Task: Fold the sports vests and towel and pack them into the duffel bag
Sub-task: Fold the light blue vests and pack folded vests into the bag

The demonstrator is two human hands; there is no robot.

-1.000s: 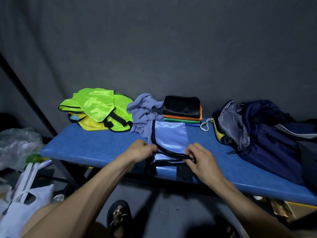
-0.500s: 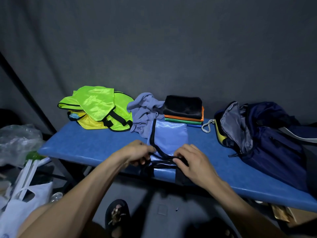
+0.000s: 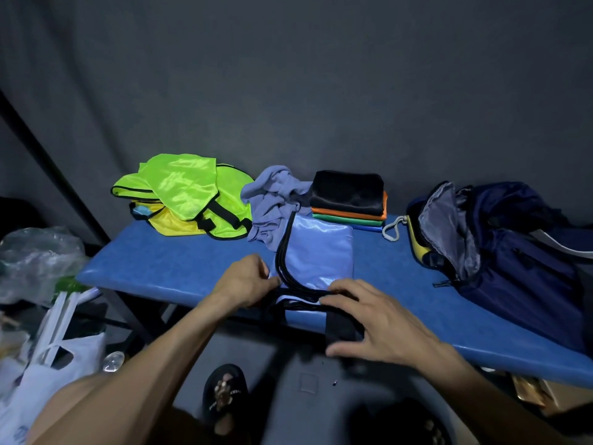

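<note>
I am handling a glossy, smooth light-blue mesh-cloth vest with black trim (image 3: 317,252); it is lying on a shiny blue vinyl-looking bench (image 3: 167,271). A matt grey-lilac cloth towel (image 3: 272,197) is looking soft and rumpled.

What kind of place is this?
Hard to say; perhaps a makeshift changing or storage corner. A padded blue bench stands against a grey fabric backdrop, with plastic bags on the floor and sports vests piled up.
</note>
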